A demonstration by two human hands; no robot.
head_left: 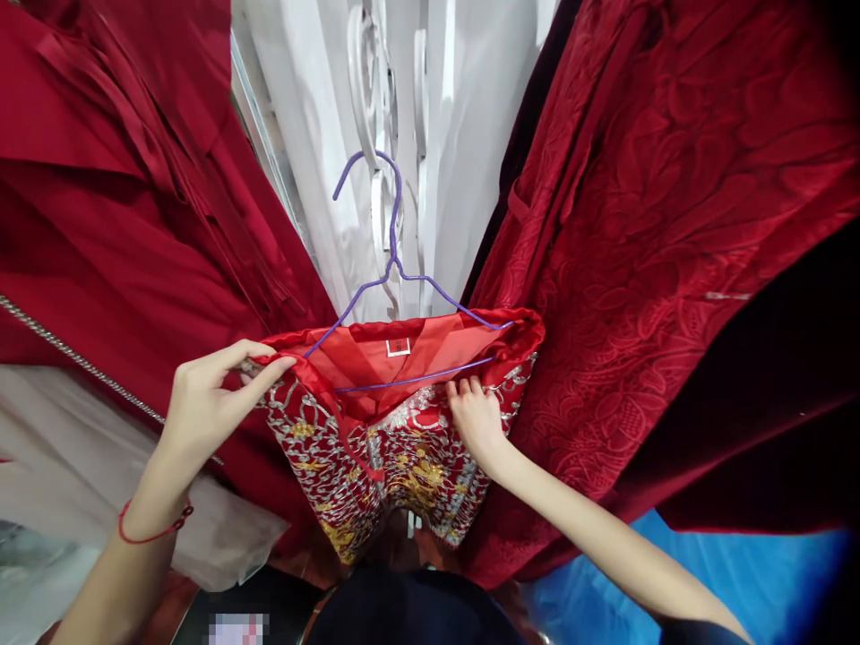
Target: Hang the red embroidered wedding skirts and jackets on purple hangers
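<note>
A red garment [423, 457] with silver and gold embroidery hangs from a purple wire hanger [395, 206]. Its red lining and a small square label [399, 347] show at the open top edge. My left hand [219, 385] pinches the garment's upper left corner between thumb and fingers. On the right side, my right hand [477, 417] curls its fingers over the front edge, just under the hanger's lower bar. The hanger's hook points up in front of white hanging rings and is not seen to hang on a rail.
Dark red gowns [134, 224] hang at the left, and a patterned red dress [672, 224] at the right. White cloth [296, 107] and white hangers [363, 81] are behind. Blue fabric [672, 582] lies low at the right. A pale sheer cloth [121, 466] hangs lower left.
</note>
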